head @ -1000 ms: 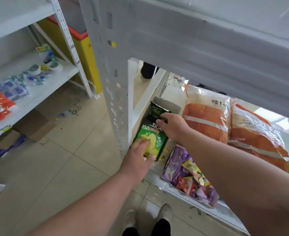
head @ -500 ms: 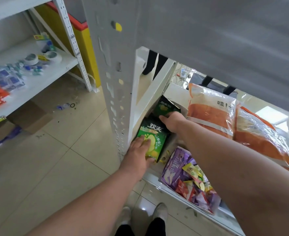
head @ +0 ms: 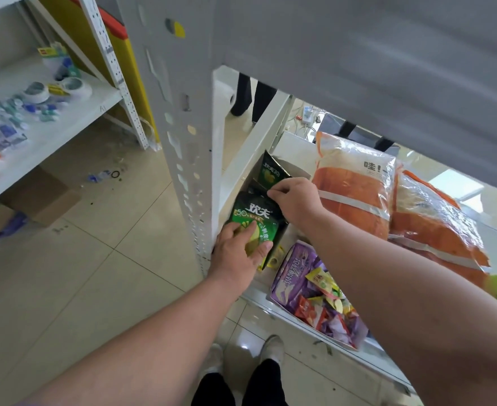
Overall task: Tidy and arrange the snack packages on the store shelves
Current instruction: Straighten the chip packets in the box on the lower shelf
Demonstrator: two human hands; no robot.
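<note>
- Standing upright at the low shelf's [head: 259,294] left end: front green snack pouch [head: 253,218], with a darker green pouch [head: 270,171] behind.
- Gripping the front pouch's lower face: left hand [head: 238,253], fingers spread.
- Pinching the rear pouch's edge, just above: right hand [head: 297,200].
- Lying right of both hands: purple candy bag [head: 300,273], orange bags [head: 355,186].

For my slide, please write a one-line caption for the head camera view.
Both hands straighten green snack packs at the shelf's end: left hand steadies the front one, right hand pinches one behind.

Snack pouches [head: 253,221] leftmost on the shelf [head: 259,297], candy bag [head: 314,294] right, perhaps touching.
</note>
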